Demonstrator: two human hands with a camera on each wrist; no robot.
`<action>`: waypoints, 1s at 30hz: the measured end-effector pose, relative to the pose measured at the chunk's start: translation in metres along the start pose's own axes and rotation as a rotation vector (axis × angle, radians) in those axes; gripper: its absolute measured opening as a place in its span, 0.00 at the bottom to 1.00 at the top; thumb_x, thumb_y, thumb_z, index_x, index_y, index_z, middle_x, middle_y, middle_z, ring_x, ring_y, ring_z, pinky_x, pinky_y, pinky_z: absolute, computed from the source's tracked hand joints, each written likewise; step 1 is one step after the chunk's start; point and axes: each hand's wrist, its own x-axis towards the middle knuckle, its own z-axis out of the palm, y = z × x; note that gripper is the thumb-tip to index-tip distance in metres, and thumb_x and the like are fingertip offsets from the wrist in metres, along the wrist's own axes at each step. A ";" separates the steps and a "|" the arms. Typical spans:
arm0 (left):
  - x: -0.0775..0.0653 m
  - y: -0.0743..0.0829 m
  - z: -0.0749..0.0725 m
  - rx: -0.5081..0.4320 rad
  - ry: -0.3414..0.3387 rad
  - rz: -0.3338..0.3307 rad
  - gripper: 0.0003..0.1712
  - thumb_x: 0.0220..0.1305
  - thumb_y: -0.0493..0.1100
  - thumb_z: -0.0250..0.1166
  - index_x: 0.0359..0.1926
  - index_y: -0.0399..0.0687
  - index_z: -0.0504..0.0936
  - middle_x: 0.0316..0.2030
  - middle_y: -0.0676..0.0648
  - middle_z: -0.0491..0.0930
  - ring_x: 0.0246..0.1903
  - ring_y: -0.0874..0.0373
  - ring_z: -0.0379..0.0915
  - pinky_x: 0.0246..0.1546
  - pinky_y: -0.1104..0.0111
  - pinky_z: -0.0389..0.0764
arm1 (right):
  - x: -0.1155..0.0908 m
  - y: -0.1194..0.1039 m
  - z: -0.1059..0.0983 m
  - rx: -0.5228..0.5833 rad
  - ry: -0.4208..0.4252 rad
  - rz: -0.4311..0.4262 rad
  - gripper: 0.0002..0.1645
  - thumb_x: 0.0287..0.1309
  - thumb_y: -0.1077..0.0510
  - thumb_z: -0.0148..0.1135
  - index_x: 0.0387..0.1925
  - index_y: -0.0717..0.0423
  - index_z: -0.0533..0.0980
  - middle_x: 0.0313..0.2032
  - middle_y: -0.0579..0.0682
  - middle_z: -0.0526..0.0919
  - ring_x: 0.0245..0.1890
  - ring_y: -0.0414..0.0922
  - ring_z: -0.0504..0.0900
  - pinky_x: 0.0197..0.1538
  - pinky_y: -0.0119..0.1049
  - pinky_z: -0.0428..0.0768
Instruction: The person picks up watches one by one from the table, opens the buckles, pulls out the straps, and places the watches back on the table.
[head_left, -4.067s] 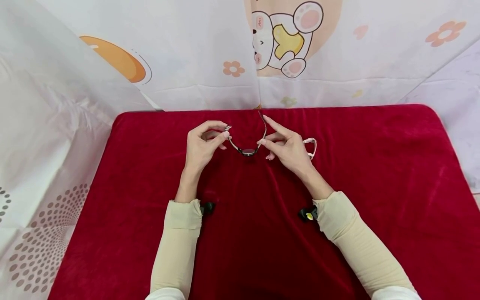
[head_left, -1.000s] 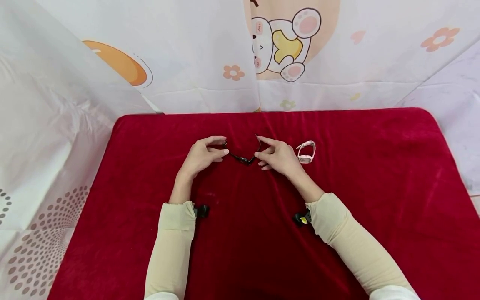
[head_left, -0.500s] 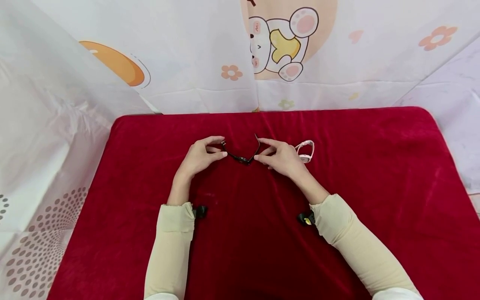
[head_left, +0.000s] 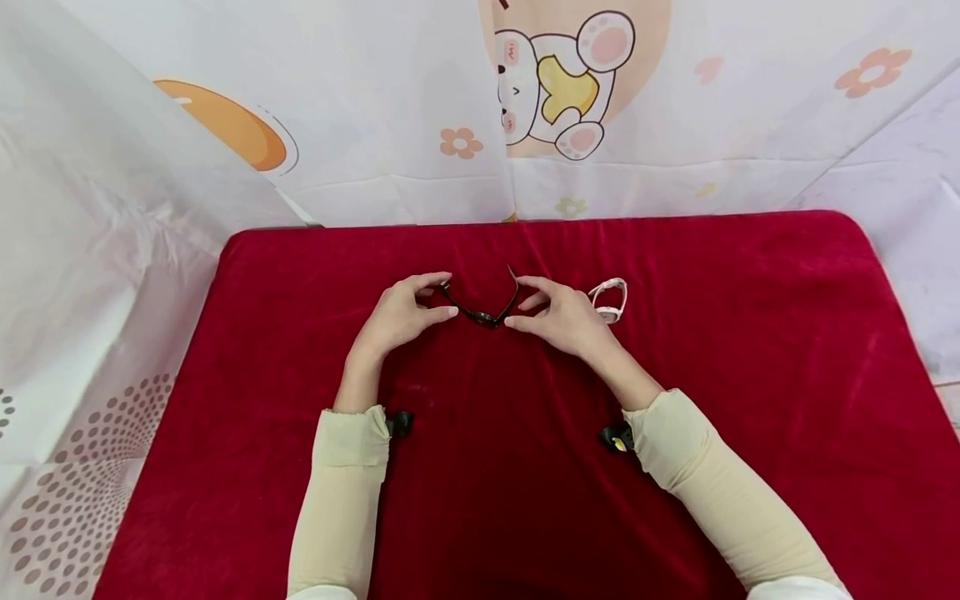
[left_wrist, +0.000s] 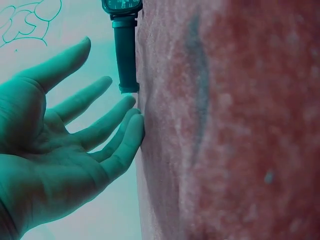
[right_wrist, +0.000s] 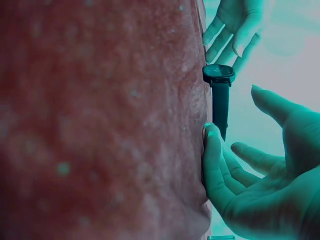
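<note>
Lying mid-frame on the red-draped counter (head_left: 495,483), the black watch (head_left: 483,318) looks let go: left hand (head_left: 400,312) and right hand (head_left: 564,318), which held it up moments ago, now flank it, fingers apart. Right of centre sits a pink watch (head_left: 609,316).

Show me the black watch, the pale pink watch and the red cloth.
Black watch (head_left: 483,317), head view: its case.
Pale pink watch (head_left: 609,316), head view: its face.
Red cloth (head_left: 502,408), head view: bare middle.

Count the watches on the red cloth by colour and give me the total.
Black watch: 1, between the left hand and the right hand
Pale pink watch: 1, just beyond the right hand, on its outer side
Total: 2 watches
</note>
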 end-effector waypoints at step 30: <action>-0.001 0.019 0.010 0.041 0.088 0.256 0.33 0.59 0.50 0.74 0.65 0.50 0.77 0.66 0.52 0.71 0.64 0.55 0.66 0.64 0.58 0.69 | -0.018 0.004 -0.031 -0.002 0.046 -0.259 0.36 0.56 0.53 0.74 0.65 0.56 0.72 0.55 0.55 0.79 0.50 0.50 0.80 0.49 0.45 0.82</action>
